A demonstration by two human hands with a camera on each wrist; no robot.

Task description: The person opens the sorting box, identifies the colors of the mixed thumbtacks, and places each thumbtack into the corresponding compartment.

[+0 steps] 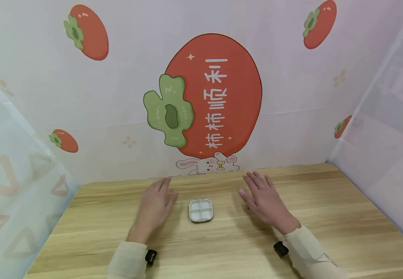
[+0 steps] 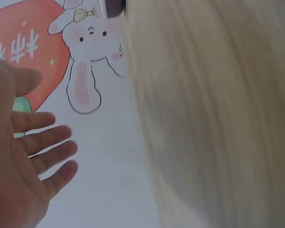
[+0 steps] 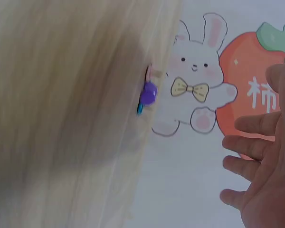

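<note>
Between the two hands, a small square pill box [image 1: 201,210] with four compartments lies on the wooden table. My left hand [image 1: 155,203] hovers over the table to the left of the box, fingers extended and holding nothing. To the right of the box, my right hand [image 1: 265,199] is held above the table, its fingers spread and nothing in them. Several small coloured pieces, a purple round one [image 3: 148,93] among teal and pinkish ones, lie on the table by the right hand. In the head view that hand mostly hides them.
The wooden table [image 1: 201,255] runs back to a cloth backdrop [image 1: 124,97] printed with persimmons and a rabbit. Printed cloth also hangs along the left and right sides. A black strap piece [image 1: 281,248] shows at the right sleeve, another [image 1: 151,257] at the left.
</note>
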